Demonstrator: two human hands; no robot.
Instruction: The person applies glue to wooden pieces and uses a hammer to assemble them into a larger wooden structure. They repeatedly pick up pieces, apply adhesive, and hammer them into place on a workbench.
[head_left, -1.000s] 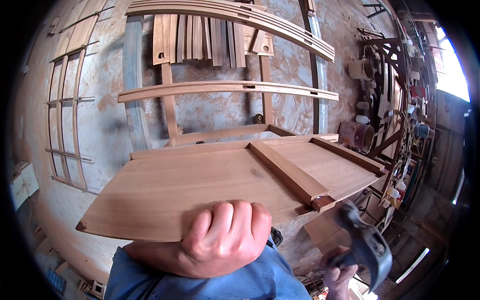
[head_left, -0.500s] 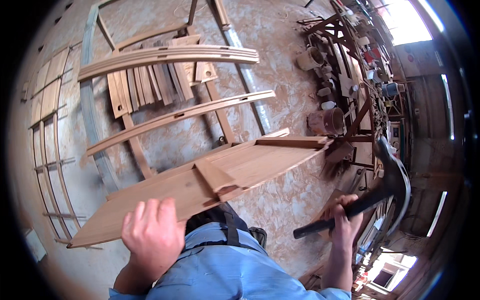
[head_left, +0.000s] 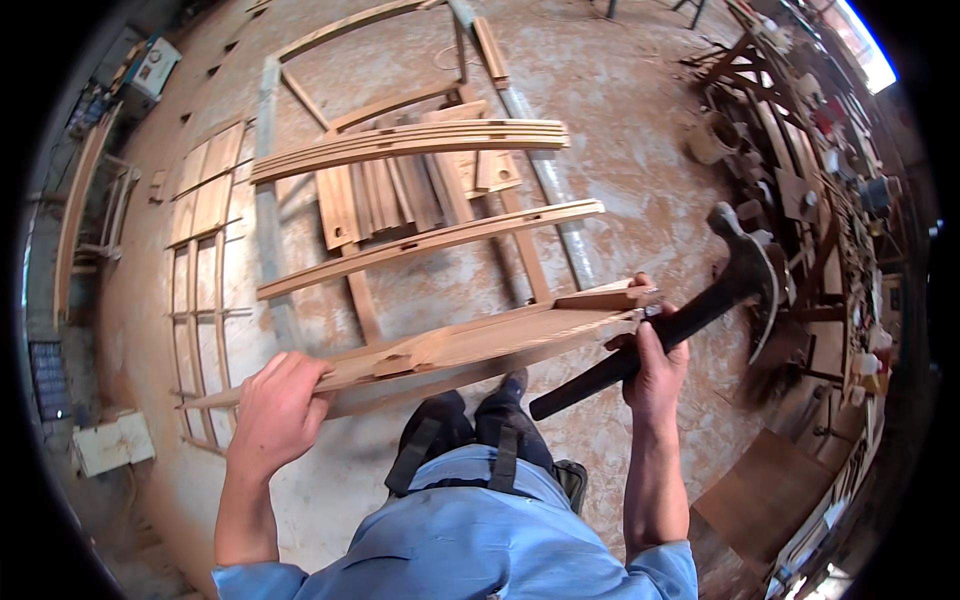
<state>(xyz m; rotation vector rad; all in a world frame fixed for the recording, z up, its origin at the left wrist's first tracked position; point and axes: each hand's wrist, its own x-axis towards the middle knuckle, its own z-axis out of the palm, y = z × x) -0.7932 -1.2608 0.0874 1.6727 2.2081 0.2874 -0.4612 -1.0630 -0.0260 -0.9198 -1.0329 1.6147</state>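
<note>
A wooden panel (head_left: pixel 500 337) with raised edge strips and a crosspiece is held up in front of my waist, tilted so that its near edge faces me. Closed over its left part is my left hand (head_left: pixel 275 412), fingers on top. My right hand (head_left: pixel 657 372) grips a claw hammer (head_left: pixel 690 318) by its dark handle, the metal head pointing up and right. Fingertips of that same hand also reach around the panel's right end, so it seems to hold both. Part of the panel's left end lies behind my left hand.
Beyond the panel, grooved wooden rails (head_left: pixel 420 140) lie across a frame with grey side bars (head_left: pixel 268 190). Loose boards (head_left: pixel 375 195) sit under them. A slatted wooden frame (head_left: pixel 205 290) is at left; a cluttered rack (head_left: pixel 800 180) with buckets lines the right.
My right hand has come in from the right, hammer still in it, and now takes the panel's right end. The panel has tipped more edge-on. My view has shifted.
</note>
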